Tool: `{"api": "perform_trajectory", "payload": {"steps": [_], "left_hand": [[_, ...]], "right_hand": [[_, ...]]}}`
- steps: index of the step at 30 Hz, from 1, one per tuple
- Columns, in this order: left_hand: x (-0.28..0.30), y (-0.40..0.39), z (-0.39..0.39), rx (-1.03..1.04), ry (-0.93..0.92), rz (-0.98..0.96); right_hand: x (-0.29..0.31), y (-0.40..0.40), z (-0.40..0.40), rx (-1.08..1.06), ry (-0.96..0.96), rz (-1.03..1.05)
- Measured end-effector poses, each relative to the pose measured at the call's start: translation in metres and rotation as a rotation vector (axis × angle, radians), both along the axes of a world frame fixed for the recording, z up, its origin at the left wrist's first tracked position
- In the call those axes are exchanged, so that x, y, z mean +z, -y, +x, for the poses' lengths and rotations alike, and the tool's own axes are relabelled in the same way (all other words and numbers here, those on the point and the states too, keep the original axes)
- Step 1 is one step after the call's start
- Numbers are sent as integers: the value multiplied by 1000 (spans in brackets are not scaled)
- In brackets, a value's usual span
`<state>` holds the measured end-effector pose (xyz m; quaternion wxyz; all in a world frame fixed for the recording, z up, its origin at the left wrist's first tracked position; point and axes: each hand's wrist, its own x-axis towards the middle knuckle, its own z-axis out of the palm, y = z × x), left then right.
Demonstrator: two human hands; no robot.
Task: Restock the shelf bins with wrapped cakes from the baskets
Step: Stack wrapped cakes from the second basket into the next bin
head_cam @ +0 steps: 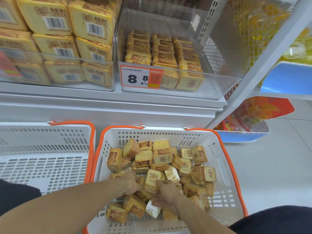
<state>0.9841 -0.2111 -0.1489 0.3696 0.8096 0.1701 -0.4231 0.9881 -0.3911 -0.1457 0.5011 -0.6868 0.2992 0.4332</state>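
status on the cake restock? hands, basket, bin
Left hand and right hand both down in right basket, grip closing on wrapped cakes. Priced bin partly filled, room on top. Left basket empty. Nothing blocking.

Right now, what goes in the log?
stage: picking | left hand: in right basket | right hand: holds wrapped cake | bin: part-filled

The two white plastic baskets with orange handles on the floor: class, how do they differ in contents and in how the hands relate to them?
The right white plastic basket holds a heap of small wrapped cakes; the left white plastic basket shows only bare slatted floor. Both hands, left hand and right hand, reach into the right basket, neither into the left. Both share slotted walls and orange handles.
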Motion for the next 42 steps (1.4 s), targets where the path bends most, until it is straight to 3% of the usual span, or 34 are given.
{"api": "perform_trajectory", "payload": {"steps": [5,9,15,21,25,31,35,38,42], "left_hand": [[-3,12,4,153,34,-34],[17,10,20,204,75,-109],[99,0,58,380,108,-547],[179,0,74,496,86,-880],[219,-19,67,273,164,-827],[235,-34,62,163,304,-763],[228,-23,69,468,399,-733],[218,-23,75,719,479,-592],[210,-26,77,963,432,-564]], "right_hand": [[20,12,13,-43,96,-140],[63,28,46,378,292,-344],[183,30,109,731,512,-394],[260,52,119,474,669,-116],[265,59,113,241,655,122],[256,52,108,172,687,255],[256,52,111,72,685,313],[256,50,112,15,683,346],[258,48,110,44,656,367]]}}
